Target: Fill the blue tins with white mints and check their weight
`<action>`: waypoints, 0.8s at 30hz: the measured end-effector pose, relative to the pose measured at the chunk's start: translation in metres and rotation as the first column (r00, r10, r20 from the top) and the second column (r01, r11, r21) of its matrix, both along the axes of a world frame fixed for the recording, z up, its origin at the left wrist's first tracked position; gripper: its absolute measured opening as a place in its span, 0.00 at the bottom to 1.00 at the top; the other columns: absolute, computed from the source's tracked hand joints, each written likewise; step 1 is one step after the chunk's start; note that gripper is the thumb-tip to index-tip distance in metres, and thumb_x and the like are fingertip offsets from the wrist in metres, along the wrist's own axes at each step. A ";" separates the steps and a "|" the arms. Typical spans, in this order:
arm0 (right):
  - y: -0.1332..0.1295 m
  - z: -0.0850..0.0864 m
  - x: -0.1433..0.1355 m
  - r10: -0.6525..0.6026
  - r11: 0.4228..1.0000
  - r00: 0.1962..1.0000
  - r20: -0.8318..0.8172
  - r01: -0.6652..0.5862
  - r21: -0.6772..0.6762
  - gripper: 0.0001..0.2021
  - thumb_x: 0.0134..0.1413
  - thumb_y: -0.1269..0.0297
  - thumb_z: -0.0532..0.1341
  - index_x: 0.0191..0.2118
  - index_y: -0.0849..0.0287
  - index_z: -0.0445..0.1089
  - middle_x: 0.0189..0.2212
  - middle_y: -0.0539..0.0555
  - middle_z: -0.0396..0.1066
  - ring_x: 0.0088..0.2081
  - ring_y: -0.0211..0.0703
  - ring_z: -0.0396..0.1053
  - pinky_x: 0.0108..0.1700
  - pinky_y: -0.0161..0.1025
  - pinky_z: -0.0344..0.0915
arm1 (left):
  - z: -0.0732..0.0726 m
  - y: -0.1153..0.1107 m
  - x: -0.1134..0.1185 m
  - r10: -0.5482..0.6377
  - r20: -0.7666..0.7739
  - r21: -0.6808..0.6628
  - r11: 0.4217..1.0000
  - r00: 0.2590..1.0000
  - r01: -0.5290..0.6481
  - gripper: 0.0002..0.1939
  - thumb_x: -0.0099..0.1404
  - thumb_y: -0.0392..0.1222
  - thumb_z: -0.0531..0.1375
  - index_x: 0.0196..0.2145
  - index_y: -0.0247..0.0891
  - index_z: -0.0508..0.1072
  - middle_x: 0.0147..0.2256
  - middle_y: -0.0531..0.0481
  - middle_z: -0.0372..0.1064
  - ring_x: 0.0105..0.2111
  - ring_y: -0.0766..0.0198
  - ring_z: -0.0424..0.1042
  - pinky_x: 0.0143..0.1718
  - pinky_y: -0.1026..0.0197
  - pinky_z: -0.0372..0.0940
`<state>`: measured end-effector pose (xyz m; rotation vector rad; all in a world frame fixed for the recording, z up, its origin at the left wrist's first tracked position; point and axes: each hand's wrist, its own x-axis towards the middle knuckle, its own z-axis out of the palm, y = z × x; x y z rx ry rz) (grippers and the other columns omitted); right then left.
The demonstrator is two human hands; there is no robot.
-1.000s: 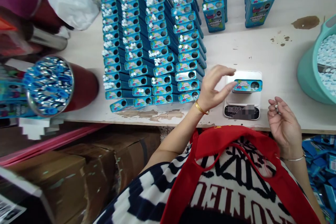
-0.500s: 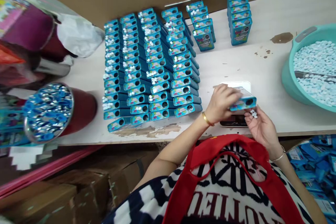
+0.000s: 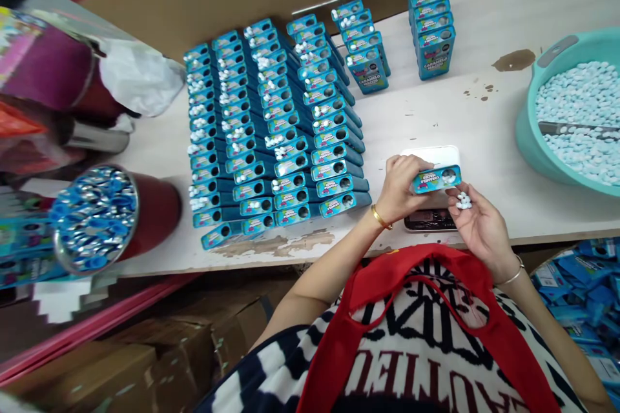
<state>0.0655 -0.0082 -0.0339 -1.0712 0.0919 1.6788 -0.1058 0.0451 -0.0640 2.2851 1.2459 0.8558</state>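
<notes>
Head view: a blue box [image 3: 436, 179] is pinched at its near-left end by the left hand [image 3: 402, 188], thumb below and fingers over the top, so this grip is closed on the box. The box is held level just above the white scale [image 3: 438, 156], whose display sits directly beneath the hands. The round hole in the box top faces up at the end away from the left grip. Just right of that hole, the right hand [image 3: 477, 222] is cupped, palm up, with a few white candies [image 3: 464, 201] held loosely at the fingertips; that grip is half closed around the candies, not clenched.

The step in hand is judged to be candies being fed through the hole. It would be done well if the box is kept level and steady, the hole is kept turned toward the right fingertips, and the candies are passed one or two at a time so none are spilled onto the counter [image 3: 484, 116].

Left of the left grip, rows of boxes [image 3: 271, 122] stand packed together, some with candies heaped on top. Beyond and right of the right grip, a teal tub [image 3: 527, 135] of pale candies sits on the counter. Far left stands a red can [image 3: 155, 206].
</notes>
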 end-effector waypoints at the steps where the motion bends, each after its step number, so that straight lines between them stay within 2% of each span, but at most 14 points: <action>1: -0.001 -0.001 0.002 0.009 1.000 1.000 0.015 -0.009 -0.004 0.11 0.64 0.70 0.53 0.39 0.65 0.74 0.30 0.53 0.73 0.28 0.31 0.70 0.29 0.25 0.69 | -0.002 0.000 0.000 0.024 0.023 -0.054 0.998 0.999 -0.023 0.16 0.63 0.50 0.61 0.45 0.41 0.67 0.41 0.50 0.73 0.43 0.60 0.69 0.50 0.55 0.57; 4: -0.003 -0.003 0.008 0.005 1.000 0.997 0.078 -0.003 -0.027 0.12 0.62 0.74 0.53 0.42 0.66 0.74 0.32 0.55 0.75 0.31 0.32 0.73 0.32 0.25 0.71 | -0.009 0.003 0.002 0.077 0.059 -0.125 0.990 0.995 -0.069 0.18 0.62 0.53 0.64 0.44 0.41 0.67 0.42 0.50 0.73 0.44 0.59 0.69 0.50 0.55 0.59; 8: -0.006 -0.004 0.013 -0.007 0.999 0.996 0.085 0.011 -0.053 0.12 0.62 0.73 0.53 0.40 0.66 0.74 0.34 0.57 0.77 0.38 0.37 0.77 0.40 0.28 0.75 | -0.015 0.008 -0.001 0.074 0.089 -0.110 0.992 0.993 -0.064 0.22 0.63 0.57 0.63 0.46 0.40 0.66 0.43 0.48 0.73 0.45 0.59 0.70 0.51 0.54 0.60; 11: -0.009 -0.003 0.014 -0.009 0.996 0.998 0.058 0.014 -0.083 0.13 0.63 0.71 0.51 0.39 0.65 0.74 0.36 0.58 0.78 0.41 0.39 0.78 0.44 0.31 0.75 | -0.007 0.003 -0.004 0.093 0.113 0.062 0.993 0.989 -0.100 0.28 0.63 0.61 0.61 0.51 0.39 0.64 0.49 0.43 0.70 0.50 0.56 0.69 0.52 0.52 0.60; 13: -0.012 -0.001 0.014 -0.011 0.995 0.999 0.032 0.015 -0.096 0.14 0.63 0.71 0.50 0.39 0.64 0.74 0.37 0.58 0.78 0.43 0.40 0.78 0.47 0.34 0.75 | 0.003 -0.008 -0.003 0.114 0.134 0.233 0.962 0.984 -0.143 0.26 0.65 0.59 0.61 0.52 0.40 0.64 0.49 0.43 0.70 0.49 0.56 0.68 0.51 0.52 0.60; 15: -0.017 0.000 0.013 -0.008 0.994 1.000 0.001 0.008 -0.109 0.14 0.64 0.71 0.50 0.41 0.63 0.74 0.38 0.57 0.78 0.44 0.39 0.77 0.48 0.36 0.76 | 0.010 -0.023 0.006 0.015 0.091 0.307 0.951 0.996 -0.043 0.17 0.69 0.52 0.58 0.51 0.41 0.66 0.45 0.47 0.71 0.43 0.61 0.69 0.46 0.56 0.61; 17: -0.022 0.001 0.013 -0.001 0.992 1.000 -0.020 -0.002 -0.128 0.15 0.64 0.70 0.50 0.43 0.63 0.74 0.39 0.56 0.79 0.44 0.38 0.77 0.49 0.36 0.75 | 0.011 -0.040 0.021 -0.169 -0.028 0.240 0.956 0.985 0.170 0.11 0.73 0.46 0.53 0.46 0.41 0.70 0.41 0.49 0.72 0.38 0.65 0.68 0.40 0.59 0.61; 18: -0.025 0.001 0.013 0.003 0.991 1.000 -0.019 -0.006 -0.137 0.14 0.64 0.70 0.50 0.43 0.62 0.74 0.41 0.56 0.78 0.45 0.37 0.77 0.51 0.36 0.74 | 0.010 -0.047 0.031 -0.255 -0.090 0.172 0.948 0.963 0.267 0.12 0.74 0.45 0.50 0.43 0.41 0.72 0.40 0.49 0.71 0.37 0.65 0.68 0.37 0.60 0.60; 20: -0.034 -0.002 0.015 0.006 0.988 1.000 0.012 -0.004 -0.156 0.13 0.63 0.69 0.52 0.43 0.61 0.74 0.44 0.55 0.78 0.49 0.38 0.75 0.54 0.38 0.72 | 0.005 -0.058 0.051 -0.347 -0.178 0.045 0.932 0.921 0.360 0.15 0.75 0.45 0.49 0.39 0.40 0.74 0.39 0.48 0.71 0.36 0.64 0.67 0.35 0.60 0.59; 22: -0.044 -0.006 0.019 -0.004 0.986 0.997 0.074 0.016 -0.166 0.12 0.62 0.69 0.54 0.44 0.59 0.74 0.47 0.54 0.77 0.52 0.38 0.74 0.56 0.38 0.70 | 0.001 -0.064 0.067 -0.410 -0.211 -0.004 0.908 0.887 0.419 0.15 0.74 0.43 0.50 0.38 0.39 0.74 0.38 0.47 0.70 0.36 0.63 0.66 0.35 0.59 0.60; 24: -0.055 -0.012 0.027 -0.015 0.986 0.990 0.143 0.038 -0.160 0.12 0.60 0.69 0.55 0.46 0.57 0.74 0.49 0.52 0.76 0.53 0.37 0.73 0.56 0.37 0.70 | 0.001 -0.067 0.077 -0.478 -0.225 0.004 0.871 0.849 0.491 0.13 0.73 0.40 0.51 0.38 0.38 0.75 0.39 0.46 0.71 0.38 0.61 0.68 0.38 0.57 0.61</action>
